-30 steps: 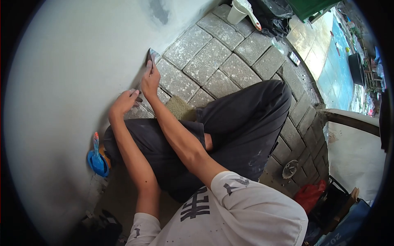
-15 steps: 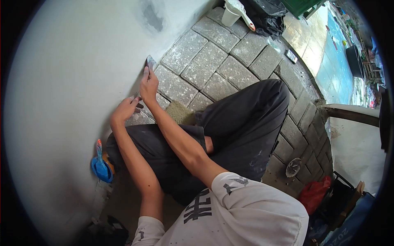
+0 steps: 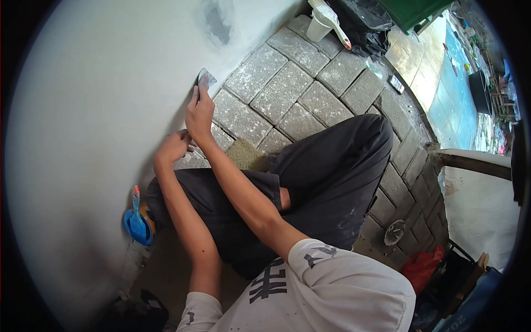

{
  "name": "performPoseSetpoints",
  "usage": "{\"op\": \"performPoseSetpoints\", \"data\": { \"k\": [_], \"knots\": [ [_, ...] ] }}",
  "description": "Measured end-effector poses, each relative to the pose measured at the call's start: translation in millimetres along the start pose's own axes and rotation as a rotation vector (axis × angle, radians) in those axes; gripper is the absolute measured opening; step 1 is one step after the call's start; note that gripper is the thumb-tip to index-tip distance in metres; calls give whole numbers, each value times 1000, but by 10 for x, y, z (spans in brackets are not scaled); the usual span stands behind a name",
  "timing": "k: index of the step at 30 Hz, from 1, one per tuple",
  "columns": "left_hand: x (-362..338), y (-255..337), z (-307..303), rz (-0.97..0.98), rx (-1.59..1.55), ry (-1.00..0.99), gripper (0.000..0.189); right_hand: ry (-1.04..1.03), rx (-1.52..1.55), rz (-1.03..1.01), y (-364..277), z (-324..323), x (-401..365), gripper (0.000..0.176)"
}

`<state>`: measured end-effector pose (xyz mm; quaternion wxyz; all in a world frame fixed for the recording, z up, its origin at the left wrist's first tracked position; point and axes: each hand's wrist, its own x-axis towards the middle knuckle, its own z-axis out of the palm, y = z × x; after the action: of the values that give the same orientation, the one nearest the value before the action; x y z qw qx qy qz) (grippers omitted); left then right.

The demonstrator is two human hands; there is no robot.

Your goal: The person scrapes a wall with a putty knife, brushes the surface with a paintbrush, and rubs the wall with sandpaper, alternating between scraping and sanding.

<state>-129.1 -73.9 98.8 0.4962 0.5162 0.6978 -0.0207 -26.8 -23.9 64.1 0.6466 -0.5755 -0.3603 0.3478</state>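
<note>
My right hand (image 3: 200, 117) is closed round a putty knife, whose grey, smeared blade (image 3: 207, 79) points up beside the pale wall (image 3: 99, 110). The index finger lies along the blade. Just below, my left hand (image 3: 173, 148) sits close to the right wrist with its fingers curled; whatever it holds is hidden behind the right forearm. Both hands are near the foot of the wall, above the paving blocks (image 3: 243, 118). A darker grey patch (image 3: 218, 25) marks the wall higher up.
A white cup (image 3: 319, 26) with a white-handled brush (image 3: 337, 30) stands at the wall's far end by a black plastic bag (image 3: 365, 25). A blue container (image 3: 137, 228) with a brush is left of my knee. Sand (image 3: 243, 155) lies on the paving near my legs.
My right hand has turned the putty knife, so more of the blade's face shows. The left hand has shifted slightly right and up. The view has tilted a little.
</note>
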Motion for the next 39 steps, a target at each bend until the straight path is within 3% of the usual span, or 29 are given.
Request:
{"op": "performPoseSetpoints", "data": {
  "k": [2, 4, 8, 9, 10, 12, 13, 14, 16, 17, 18, 21, 22, 25, 28, 32, 34, 36, 38, 39],
  "knots": [
    [-39, -43, 39, 4, -1, 19, 39, -14, 20, -25, -107, -98, -47, 41],
    [-4, 13, 3, -4, 27, -14, 40, -160, -13, 348, -197, -180, 44, 42],
    [-2, -71, 47, 64, 100, 42, 40, -66, -9, -5, -81, -81, -109, 38],
    [13, -75, 43, 49, 91, 9, 41, -119, 14, 149, -65, -121, -98, 39],
    [47, -37, -12, 48, 89, -12, 41, -119, 21, 143, 9, -69, -80, 39],
    [104, -139, 1, 74, 121, 29, 40, 59, -36, -77, 52, -17, -57, 40],
    [152, -196, 20, 95, 142, 63, 40, -50, -54, 49, 38, -28, -93, 39],
    [224, -250, 19, 92, 131, 64, 40, -59, -60, 48, 39, -19, -65, 39],
    [203, -221, -5, 110, 116, 4, 40, 63, -34, -136, -28, -21, -56, 39],
    [172, -193, -7, 113, 122, 8, 40, -171, 20, 265, -132, -156, -15, 39],
    [143, -155, 15, 94, 72, 16, 40, -168, 28, 257, -219, -111, -5, 39],
    [92, -94, 33, 86, 16, 39, 43, 20, -17, -76, -202, -8, -27, 37],
    [46, -97, 49, 98, 20, 59, 46, 10, -23, -71, -100, -15, -44, 37],
    [-48, 43, 29, 43, 22, 16, 45, 5, -7, 188, -7, 12, 39, 40],
    [-26, -6, 25, 97, 59, 49, 43, -45, -75, 104, -112, -20, -20, 41],
    [-77, 72, 26, 45, -57, 25, 41, -20, -72, 283, 90, -11, -18, 41],
    [-39, 30, 17, 66, 108, 76, 39, -17, -44, 208, 65, 16, -4, 41],
    [2, -33, 35, 81, 68, 58, 38, 74, 49, -47, 66, -2, -101, 41],
    [24, -25, -12, 123, 66, 48, 37, 85, 81, -85, 0, 3, -95, 42],
    [50, -62, 6, 130, 75, 72, 37, 23, 74, 10, -175, -34, -92, 42]
  ]
}}
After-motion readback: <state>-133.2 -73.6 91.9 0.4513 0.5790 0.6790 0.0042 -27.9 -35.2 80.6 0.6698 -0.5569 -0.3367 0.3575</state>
